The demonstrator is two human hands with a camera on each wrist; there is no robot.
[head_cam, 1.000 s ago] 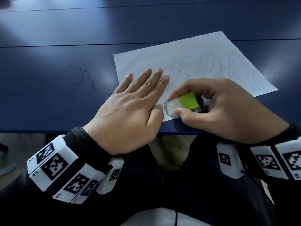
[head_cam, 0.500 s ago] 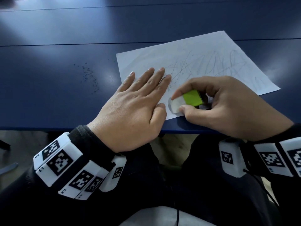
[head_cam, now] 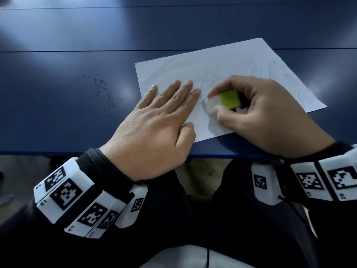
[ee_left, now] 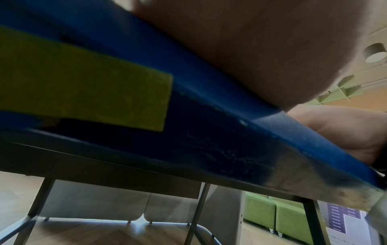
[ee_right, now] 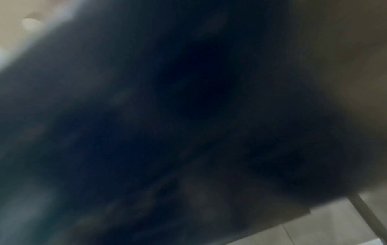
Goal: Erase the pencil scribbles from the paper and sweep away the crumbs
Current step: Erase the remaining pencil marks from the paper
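Note:
A white sheet of paper (head_cam: 222, 60) with grey pencil scribbles (head_cam: 212, 76) lies on the blue table (head_cam: 67, 55). My left hand (head_cam: 164, 113) lies flat with straight fingers, pressing on the sheet's near left corner. My right hand (head_cam: 251, 111) pinches a white eraser with a green sleeve (head_cam: 224, 101) between thumb and forefinger. The eraser's white tip touches the paper just right of my left fingertips. The left wrist view shows only the table's front edge (ee_left: 230, 132) from below and the heel of my left hand (ee_left: 261, 49). The right wrist view is dark and blurred.
A scatter of dark crumbs (head_cam: 102, 89) lies on the table left of the paper. The table's near edge (head_cam: 58, 152) runs just under my wrists. Table legs (ee_left: 196, 215) and green seats (ee_left: 276, 215) show below the tabletop.
My right hand has slid the eraser up the sheet, away from the near edge and into the scribbles. The left hand stays pressed on the paper.

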